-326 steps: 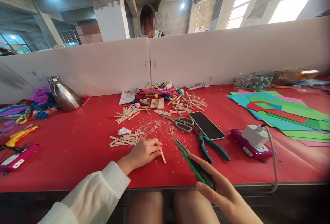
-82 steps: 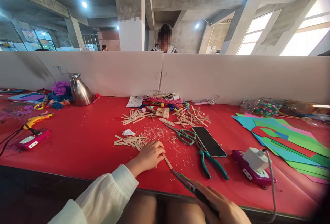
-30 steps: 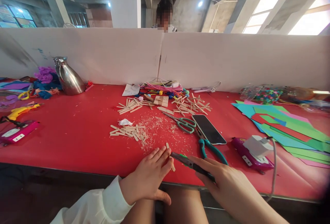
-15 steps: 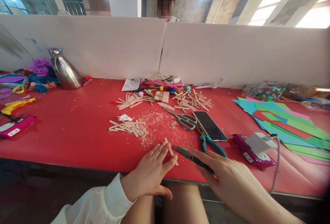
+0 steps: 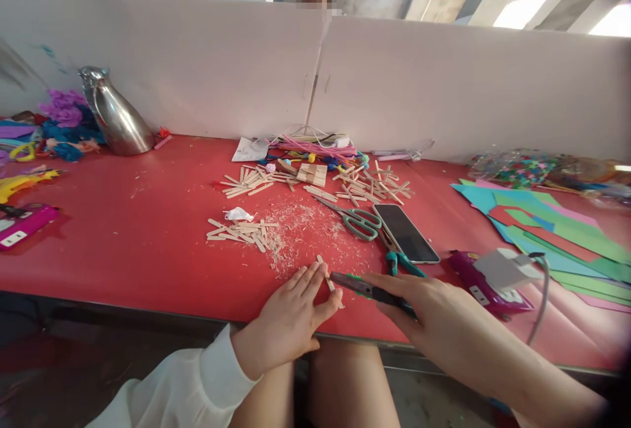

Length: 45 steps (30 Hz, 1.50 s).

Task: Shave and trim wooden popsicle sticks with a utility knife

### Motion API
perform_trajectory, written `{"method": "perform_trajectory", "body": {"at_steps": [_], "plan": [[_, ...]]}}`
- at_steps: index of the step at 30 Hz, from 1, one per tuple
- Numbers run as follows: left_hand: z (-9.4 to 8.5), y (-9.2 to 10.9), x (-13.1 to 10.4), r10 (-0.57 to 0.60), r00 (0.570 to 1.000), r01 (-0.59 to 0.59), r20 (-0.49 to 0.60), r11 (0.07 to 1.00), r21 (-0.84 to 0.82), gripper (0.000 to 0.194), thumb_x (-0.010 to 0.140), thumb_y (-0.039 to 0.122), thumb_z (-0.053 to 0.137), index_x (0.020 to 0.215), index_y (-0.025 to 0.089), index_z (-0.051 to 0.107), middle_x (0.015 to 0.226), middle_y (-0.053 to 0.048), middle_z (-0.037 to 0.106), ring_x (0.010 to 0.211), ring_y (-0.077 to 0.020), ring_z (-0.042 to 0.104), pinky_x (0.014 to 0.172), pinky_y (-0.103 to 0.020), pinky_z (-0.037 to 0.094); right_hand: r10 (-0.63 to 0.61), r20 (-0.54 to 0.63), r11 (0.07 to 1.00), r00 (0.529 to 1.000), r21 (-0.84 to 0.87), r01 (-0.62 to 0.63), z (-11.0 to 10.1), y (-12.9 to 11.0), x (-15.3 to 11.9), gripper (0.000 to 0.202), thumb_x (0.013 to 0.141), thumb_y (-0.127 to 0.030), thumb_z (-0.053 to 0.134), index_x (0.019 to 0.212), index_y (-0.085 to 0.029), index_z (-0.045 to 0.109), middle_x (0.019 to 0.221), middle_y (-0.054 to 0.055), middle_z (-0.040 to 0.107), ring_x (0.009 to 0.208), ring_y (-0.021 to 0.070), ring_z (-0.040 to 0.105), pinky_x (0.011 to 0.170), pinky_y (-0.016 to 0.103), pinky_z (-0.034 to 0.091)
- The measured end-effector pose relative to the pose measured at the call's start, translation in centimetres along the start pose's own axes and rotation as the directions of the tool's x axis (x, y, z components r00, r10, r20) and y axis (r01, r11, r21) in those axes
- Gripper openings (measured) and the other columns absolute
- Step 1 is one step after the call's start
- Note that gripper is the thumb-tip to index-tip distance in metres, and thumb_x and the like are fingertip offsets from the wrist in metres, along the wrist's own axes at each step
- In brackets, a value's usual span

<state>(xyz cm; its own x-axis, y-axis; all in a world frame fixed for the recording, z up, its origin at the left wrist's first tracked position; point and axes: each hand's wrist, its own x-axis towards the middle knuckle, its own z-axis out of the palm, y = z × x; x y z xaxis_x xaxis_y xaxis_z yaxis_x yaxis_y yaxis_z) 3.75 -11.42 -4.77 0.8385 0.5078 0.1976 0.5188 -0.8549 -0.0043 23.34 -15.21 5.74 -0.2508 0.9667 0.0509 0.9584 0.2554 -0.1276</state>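
My left hand (image 5: 290, 313) presses a wooden craft stick (image 5: 331, 283) onto the red tabletop near its front edge, fingertips at its upper part and thumb at its lower part. My right hand (image 5: 424, 309) grips a utility knife (image 5: 367, 288) with a black and green handle. The knife's tip points left and meets the middle of the stick, close to my left fingertips. Pale wood shavings (image 5: 296, 231) lie scattered just beyond. A loose pile of craft sticks (image 5: 241, 232) sits to their left, beside a crumpled white scrap (image 5: 238, 214).
Scissors (image 5: 362, 223), teal-handled pliers (image 5: 401, 260) and a phone (image 5: 407, 234) lie beyond my right hand. A power strip (image 5: 493, 286) with a white charger stands at right, near coloured paper (image 5: 547, 217). A steel jug (image 5: 118, 116) is at back left. Behind the white partition (image 5: 419, 79) is a person.
The camera view has tilted down slightly. The knife has shifted a little against the stick, while my left hand keeps its place on it.
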Motion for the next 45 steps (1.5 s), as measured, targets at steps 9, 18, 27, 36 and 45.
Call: {"method": "perform_trajectory", "body": {"at_steps": [9,18,27,36,45], "plan": [[-0.6,0.2,0.3,0.001,0.999,-0.002,0.034,1.000,0.020,0.091,0.056,0.042,0.077,0.127,0.014,0.028,0.144,-0.023,0.011,0.132,-0.0329,-0.002,0.108,-0.043,0.012,0.069,0.062,0.983,0.996,0.166,-0.078,0.1,0.4,0.8,0.027,0.073,-0.019,0.045,0.086,-0.025,0.068,0.065,-0.001,0.070,0.052,0.0163,0.062,0.042,0.023,0.043],[-1.0,0.1,0.2,-0.017,0.999,0.018,0.033,0.999,-0.034,0.095,0.054,0.037,0.079,0.130,0.017,0.026,0.143,-0.023,0.013,0.132,-0.0320,0.004,0.106,-0.043,0.019,0.149,0.038,0.849,0.988,0.507,-0.148,4.0,2.4,-2.5,0.035,0.082,-0.032,0.046,0.113,-0.024,0.060,0.096,0.001,0.070,0.085,0.0193,0.065,0.070,0.025,0.052],[-0.9,0.2,0.0,-0.048,0.999,0.049,0.020,0.996,-0.071,0.098,0.053,0.036,0.080,0.132,0.022,0.024,0.146,-0.017,0.007,0.133,-0.0298,0.004,0.107,-0.042,0.017,-0.018,-0.143,0.979,0.990,0.197,0.046,4.7,3.2,-4.6,0.038,0.084,-0.025,0.044,0.120,-0.030,0.054,0.103,0.002,0.068,0.088,0.0191,0.065,0.065,0.024,0.055],[-0.3,0.1,-0.1,-0.050,0.999,0.050,0.005,0.997,-0.064,0.097,0.054,0.041,0.078,0.133,0.022,0.025,0.146,-0.017,0.006,0.133,-0.0296,0.005,0.105,-0.043,0.022,-0.028,-0.223,0.989,0.974,0.137,0.059,5.0,2.6,-3.6,0.037,0.085,-0.024,0.036,0.116,-0.032,0.055,0.099,0.001,0.068,0.075,0.0173,0.067,0.056,0.023,0.055],[-0.8,0.1,-0.1,-0.045,0.999,0.046,0.015,0.994,-0.095,0.093,0.054,0.036,0.079,0.131,0.023,0.028,0.146,-0.017,0.008,0.133,-0.0285,0.003,0.104,-0.044,0.022,-0.381,-0.020,0.866,0.925,-0.357,0.349,3.0,0.6,-2.7,0.068,0.057,0.002,0.041,0.121,-0.016,0.050,0.079,0.004,0.065,0.046,0.0130,0.059,0.035,0.022,0.045]]}}
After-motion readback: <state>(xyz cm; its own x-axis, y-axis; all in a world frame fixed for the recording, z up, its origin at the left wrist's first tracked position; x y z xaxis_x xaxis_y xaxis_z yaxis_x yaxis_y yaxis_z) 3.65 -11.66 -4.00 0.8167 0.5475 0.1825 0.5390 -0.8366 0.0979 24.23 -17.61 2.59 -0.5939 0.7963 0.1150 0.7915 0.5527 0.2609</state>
